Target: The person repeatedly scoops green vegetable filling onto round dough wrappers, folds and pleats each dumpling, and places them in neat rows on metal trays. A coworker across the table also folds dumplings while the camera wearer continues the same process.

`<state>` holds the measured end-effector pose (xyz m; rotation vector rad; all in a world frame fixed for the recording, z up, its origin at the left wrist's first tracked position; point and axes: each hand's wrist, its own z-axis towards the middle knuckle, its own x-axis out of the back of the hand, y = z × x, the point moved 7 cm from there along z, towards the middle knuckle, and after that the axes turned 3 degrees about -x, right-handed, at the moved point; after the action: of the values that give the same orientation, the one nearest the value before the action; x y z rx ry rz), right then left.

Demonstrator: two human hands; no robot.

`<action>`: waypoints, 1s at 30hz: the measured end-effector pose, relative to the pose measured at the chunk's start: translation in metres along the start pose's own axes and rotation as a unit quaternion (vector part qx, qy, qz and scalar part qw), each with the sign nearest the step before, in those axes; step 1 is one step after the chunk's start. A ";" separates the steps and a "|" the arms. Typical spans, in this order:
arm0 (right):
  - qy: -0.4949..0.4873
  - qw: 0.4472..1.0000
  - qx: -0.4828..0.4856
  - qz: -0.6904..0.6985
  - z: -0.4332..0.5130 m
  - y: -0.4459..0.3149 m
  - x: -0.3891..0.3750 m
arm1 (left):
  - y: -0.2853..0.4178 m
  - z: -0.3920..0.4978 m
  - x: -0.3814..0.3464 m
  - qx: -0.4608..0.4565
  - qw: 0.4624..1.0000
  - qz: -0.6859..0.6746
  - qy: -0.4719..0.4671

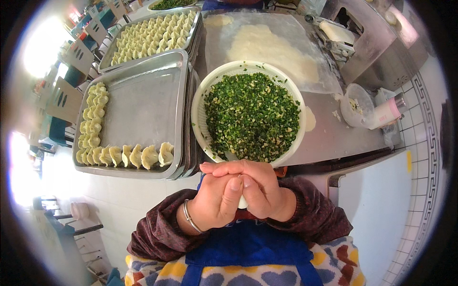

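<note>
Both hands are pressed together in front of my blue apron, around a folded piece of dough. My left hand (216,198), with a silver bangle at the wrist, meets my right hand (263,189) thumb to thumb. A pale end of the dough dumpling (243,203) shows below the thumbs; fingers hide the rest. Just beyond the hands stands a white plastic strainer basket (197,118) holding chopped green filling (254,114) with yellowish bits. To its left, a metal tray (143,100) carries pleated dumplings (136,156) along its left and near sides.
Stacked trays lie under that one. Behind, another tray (101,68) is full of dumplings (154,35). Dough wrappers (272,50) lie on a plastic sheet at the back. A dough-rolling machine (375,57), plastic tub (352,113) and pink-and-white bottle (388,112) stand right.
</note>
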<state>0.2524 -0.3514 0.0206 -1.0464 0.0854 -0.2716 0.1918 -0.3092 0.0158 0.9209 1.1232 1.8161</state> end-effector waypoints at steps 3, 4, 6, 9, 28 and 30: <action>0.012 1.000 0.000 0.000 0.000 -0.001 0.001 | 0.002 0.000 0.002 -0.007 0.999 0.024 0.031; 0.026 0.999 -0.031 0.027 0.000 0.003 0.002 | 0.000 0.001 0.003 0.002 0.999 -0.008 0.037; 0.021 0.997 -0.048 0.058 -0.001 0.006 0.000 | 0.002 0.002 0.003 -0.014 0.999 -0.022 0.034; 0.013 0.998 -0.039 0.040 -0.002 0.007 -0.002 | 0.010 0.003 0.002 -0.075 0.996 0.047 0.032; 0.084 0.935 -0.277 0.205 -0.012 0.037 -0.008 | 0.022 0.007 0.032 -0.168 0.912 0.369 0.063; 0.076 0.971 -0.219 0.058 -0.011 0.020 -0.002 | 0.027 0.005 0.029 -0.208 0.908 0.362 0.043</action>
<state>0.2518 -0.3503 -0.0027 -1.4524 0.3578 -0.2306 0.1770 -0.2897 0.0474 1.0773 0.3966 2.5818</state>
